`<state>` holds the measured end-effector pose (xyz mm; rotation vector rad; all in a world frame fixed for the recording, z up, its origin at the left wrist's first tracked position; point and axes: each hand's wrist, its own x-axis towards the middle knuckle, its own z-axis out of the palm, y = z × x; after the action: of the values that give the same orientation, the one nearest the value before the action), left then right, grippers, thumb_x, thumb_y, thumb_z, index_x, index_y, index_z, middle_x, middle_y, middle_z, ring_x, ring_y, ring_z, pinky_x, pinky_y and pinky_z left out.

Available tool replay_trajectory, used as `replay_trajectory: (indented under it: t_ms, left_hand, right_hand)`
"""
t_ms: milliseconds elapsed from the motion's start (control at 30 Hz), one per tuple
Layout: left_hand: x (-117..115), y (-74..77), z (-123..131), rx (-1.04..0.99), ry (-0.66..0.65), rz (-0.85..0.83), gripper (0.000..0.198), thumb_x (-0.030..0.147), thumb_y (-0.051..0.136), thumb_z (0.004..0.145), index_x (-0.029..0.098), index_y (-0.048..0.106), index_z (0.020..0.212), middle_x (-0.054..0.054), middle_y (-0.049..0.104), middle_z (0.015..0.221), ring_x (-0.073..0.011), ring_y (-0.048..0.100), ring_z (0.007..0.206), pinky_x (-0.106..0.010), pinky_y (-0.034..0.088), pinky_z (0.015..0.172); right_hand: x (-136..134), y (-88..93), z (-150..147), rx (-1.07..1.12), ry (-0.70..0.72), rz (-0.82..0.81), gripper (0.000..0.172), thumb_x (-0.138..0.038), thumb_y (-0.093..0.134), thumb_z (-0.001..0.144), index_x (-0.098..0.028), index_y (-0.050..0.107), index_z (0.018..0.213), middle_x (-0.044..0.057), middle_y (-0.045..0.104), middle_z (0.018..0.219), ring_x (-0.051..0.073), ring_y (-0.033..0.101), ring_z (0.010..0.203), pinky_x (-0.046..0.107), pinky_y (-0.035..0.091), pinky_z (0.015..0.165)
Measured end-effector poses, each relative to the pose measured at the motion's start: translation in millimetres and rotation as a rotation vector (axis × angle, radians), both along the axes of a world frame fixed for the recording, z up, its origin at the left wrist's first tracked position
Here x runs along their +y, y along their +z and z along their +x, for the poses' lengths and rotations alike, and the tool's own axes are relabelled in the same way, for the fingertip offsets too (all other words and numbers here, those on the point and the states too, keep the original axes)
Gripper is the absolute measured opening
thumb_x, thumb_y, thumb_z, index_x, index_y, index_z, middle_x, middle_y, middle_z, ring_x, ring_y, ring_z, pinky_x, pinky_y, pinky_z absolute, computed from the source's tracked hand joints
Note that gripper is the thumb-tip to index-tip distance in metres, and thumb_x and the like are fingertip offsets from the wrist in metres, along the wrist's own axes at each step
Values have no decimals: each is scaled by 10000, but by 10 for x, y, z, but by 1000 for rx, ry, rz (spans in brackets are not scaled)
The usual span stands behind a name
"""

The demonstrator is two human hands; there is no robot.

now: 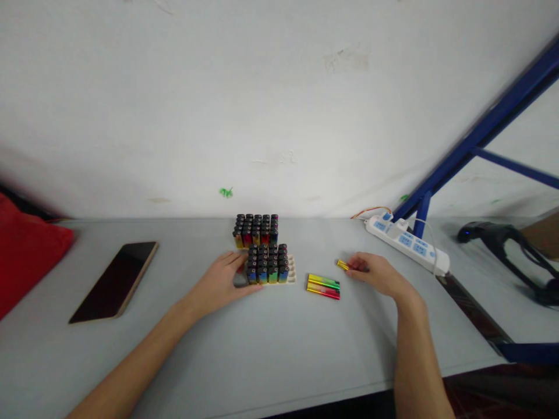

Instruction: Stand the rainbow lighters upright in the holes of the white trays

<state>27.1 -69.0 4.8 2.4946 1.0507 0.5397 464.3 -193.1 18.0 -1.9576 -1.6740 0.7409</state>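
Several black-topped lighters with shiny coloured bodies stand upright in rows in a cream tray. Its right-hand column of slots holds none. My left hand grips the tray's left end, thumb along the front and fingers behind. To the right, my right hand pinches a lighter just above the table; its gold end points left, and the fingers hide its other end. Between the hands, loose lighters in gold, green and red lie flat side by side, touching neither hand.
Behind the tray stands another block of upright lighters. A dark-screened tablet or phone and a red cloth-like item lie left. At right are a power strip, a blue metal frame and a black handheld device.
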Motion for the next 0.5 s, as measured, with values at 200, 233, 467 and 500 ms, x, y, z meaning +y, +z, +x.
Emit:
replay_trajectory:
  t_ms: [200,233,467,500]
  left_hand:
    - [4,42,4,2,-31,-21,486,726,769,931,256,647,909,-78,763,1005,-338,738,987,-467,606,971]
    - [6,53,0,-2,-40,-27,480,716,771,933,256,640,901,-75,760,995,-336,737,979,-463,606,961]
    - [56,50,-62,-27,-78,-65,416,626,832,906,229,705,911,-98,778,1011,-346,747,994,-466,619,933]
    - [62,40,-70,-40,-82,-59,419,630,840,902,228,724,934,-99,781,1015,-339,747,987,-460,623,925]
  right_hand:
    - [154,73,-338,364,-134,269,511,-678,876,816,-222,764,1016,55,780,968,217,721,733,386,610,701]
    - [183,93,-422,441,-146,294,535,-686,901,798,-217,771,1019,43,763,935,206,701,707,379,599,683]
    - [356,118,-1011,944,-306,366,566,-560,1060,629,-238,808,1020,41,776,941,215,696,848,354,575,776]
    - [372,109,-1081,1007,-309,345,568,-563,1062,619,-240,807,1009,43,778,950,222,707,879,360,583,805]
